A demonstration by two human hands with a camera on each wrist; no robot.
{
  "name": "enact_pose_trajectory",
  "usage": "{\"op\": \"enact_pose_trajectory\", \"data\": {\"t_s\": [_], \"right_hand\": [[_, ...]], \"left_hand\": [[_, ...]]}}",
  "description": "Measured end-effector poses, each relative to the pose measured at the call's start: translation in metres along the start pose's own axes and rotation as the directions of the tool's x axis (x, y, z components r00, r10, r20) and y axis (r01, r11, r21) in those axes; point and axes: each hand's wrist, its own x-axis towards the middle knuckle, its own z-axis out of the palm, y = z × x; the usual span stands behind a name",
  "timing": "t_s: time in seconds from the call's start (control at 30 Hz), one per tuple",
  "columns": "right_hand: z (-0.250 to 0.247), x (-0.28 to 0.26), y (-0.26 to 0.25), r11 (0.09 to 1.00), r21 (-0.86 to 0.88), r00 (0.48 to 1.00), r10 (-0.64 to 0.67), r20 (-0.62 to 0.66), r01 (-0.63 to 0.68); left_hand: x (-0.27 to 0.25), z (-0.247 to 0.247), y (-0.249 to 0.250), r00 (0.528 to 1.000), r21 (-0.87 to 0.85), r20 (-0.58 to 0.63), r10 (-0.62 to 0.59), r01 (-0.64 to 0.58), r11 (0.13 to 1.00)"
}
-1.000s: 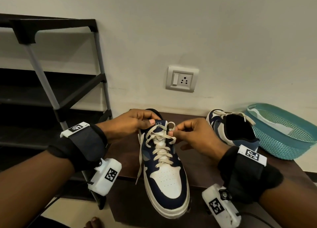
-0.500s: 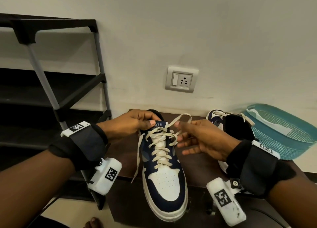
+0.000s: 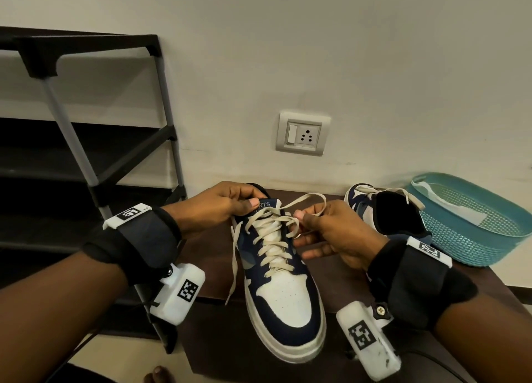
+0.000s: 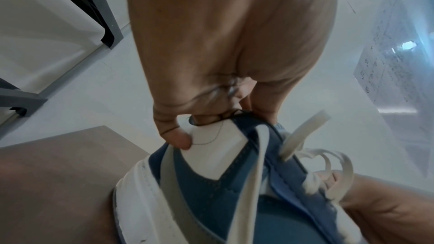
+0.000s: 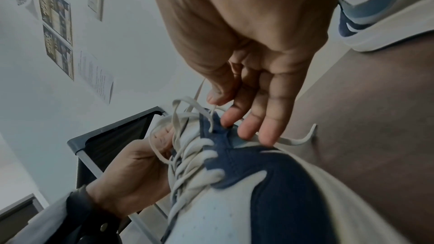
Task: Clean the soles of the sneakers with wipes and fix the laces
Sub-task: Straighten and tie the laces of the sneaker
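Note:
A navy and white sneaker [image 3: 283, 293] stands toe toward me at the front edge of the brown table [image 3: 466, 293]. My left hand [image 3: 227, 204] grips the sneaker's collar [image 4: 216, 136] at the heel side, thumb on the tongue. My right hand [image 3: 325, 227] pinches the cream lace [image 3: 305, 202] between thumb and forefinger beside the top eyelets, and the lace arcs in a loop above it. In the right wrist view the other fingers [image 5: 267, 118] lie stretched over the shoe's side. The other lace end [image 3: 233, 264] hangs down the left side. A second sneaker [image 3: 388, 212] sits behind my right hand.
A teal plastic basket [image 3: 472, 221] with a white wipe in it stands at the table's right. A black shoe rack [image 3: 86, 158] stands to the left. A wall socket [image 3: 302, 133] is on the wall behind. A bare toe [image 3: 159, 375] shows on the floor below.
My right hand drew the lace out to the right, then came back toward the eyelets, still pinching it. My left hand kept its hold on the collar.

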Motion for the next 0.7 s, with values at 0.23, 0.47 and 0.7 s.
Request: {"op": "enact_pose_trajectory", "data": {"t_s": [0.23, 0.47, 0.7], "right_hand": [[-0.017, -0.004, -0.017, 0.996, 0.083, 0.994, -0.032, -0.106, 0.041], [-0.036, -0.01, -0.037, 0.935, -0.145, 0.866, -0.355, -0.353, 0.324], [0.027, -0.025, -0.041, 0.036, -0.768, 0.622, -0.611, 0.489, 0.639]], "left_hand": [[0.0, 0.0, -0.003, 1.0, 0.06, -0.008, -0.009, 0.01, 0.998], [-0.001, 0.0, -0.002, 0.999, 0.06, -0.032, -0.032, 0.034, 0.998], [0.003, 0.002, 0.001, 0.998, 0.037, -0.051, -0.028, 0.029, 0.999]]}}
